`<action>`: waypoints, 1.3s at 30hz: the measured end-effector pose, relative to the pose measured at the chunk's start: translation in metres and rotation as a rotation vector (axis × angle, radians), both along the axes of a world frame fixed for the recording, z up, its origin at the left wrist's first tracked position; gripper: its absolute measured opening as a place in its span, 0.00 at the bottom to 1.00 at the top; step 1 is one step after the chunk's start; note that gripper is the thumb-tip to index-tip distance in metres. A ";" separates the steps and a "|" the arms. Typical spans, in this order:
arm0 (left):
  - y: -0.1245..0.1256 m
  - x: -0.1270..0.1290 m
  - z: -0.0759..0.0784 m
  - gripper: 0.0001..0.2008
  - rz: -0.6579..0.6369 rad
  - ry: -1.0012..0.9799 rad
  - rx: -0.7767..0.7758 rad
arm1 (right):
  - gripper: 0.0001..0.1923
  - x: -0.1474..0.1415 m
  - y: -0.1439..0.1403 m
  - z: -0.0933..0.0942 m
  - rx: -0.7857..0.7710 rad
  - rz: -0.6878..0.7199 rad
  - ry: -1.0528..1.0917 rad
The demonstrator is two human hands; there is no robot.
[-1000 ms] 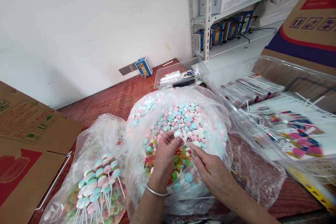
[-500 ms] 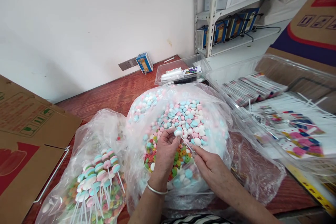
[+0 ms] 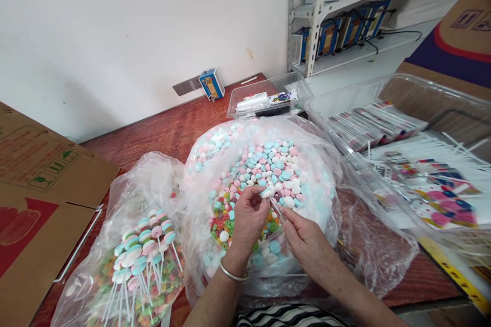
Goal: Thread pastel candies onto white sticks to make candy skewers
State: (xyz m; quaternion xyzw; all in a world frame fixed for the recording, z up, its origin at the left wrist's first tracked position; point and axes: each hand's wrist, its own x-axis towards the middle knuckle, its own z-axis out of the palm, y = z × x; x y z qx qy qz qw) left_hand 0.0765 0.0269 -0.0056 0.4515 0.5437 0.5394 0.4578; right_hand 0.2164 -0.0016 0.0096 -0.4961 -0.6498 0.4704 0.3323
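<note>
Over the open plastic bag of pastel candies (image 3: 268, 163), the person's two hands met close together. The left hand (image 3: 247, 217), with a metal bangle (image 3: 233, 275) on its wrist, pinched a white candy disc (image 3: 267, 193) between thumb and fingertips. The right hand (image 3: 303, 235) pinched a thin white stick (image 3: 275, 208) whose tip reached the disc. Below the hands, inside the same bag, lay a patch of small multicoloured ring candies (image 3: 226, 219) among pink, blue and white discs. To the left, a second clear bag (image 3: 134, 260) held finished lollipops with stacked discs on white sticks. Both bags rested on a reddish wooden table (image 3: 161, 135). A clear tray (image 3: 268, 99) stood behind the candy bag, and printed wrappers (image 3: 433, 189) lay under plastic to the right. Flattened cardboard (image 3: 34, 204) lay at the left edge.
</note>
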 end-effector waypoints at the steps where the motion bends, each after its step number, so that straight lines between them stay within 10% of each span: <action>1: -0.001 0.000 0.000 0.08 -0.005 -0.006 -0.002 | 0.18 0.001 0.000 0.000 -0.003 0.007 -0.009; 13: -0.052 0.008 0.002 0.16 -0.039 0.243 0.070 | 0.14 0.003 0.001 -0.023 0.072 0.078 -0.197; 20: -0.055 -0.077 -0.001 0.18 0.173 0.878 0.078 | 0.18 0.003 0.002 -0.022 0.214 0.166 -0.464; 26: -0.035 -0.119 -0.011 0.11 0.099 1.263 0.109 | 0.17 -0.013 -0.005 -0.018 0.247 0.263 -0.532; 30: -0.035 -0.111 -0.009 0.08 0.166 1.080 0.116 | 0.17 -0.024 -0.007 -0.020 0.256 0.302 -0.544; 39: -0.049 -0.082 0.013 0.13 0.148 0.022 -0.223 | 0.16 -0.035 -0.004 -0.011 0.289 0.307 -0.557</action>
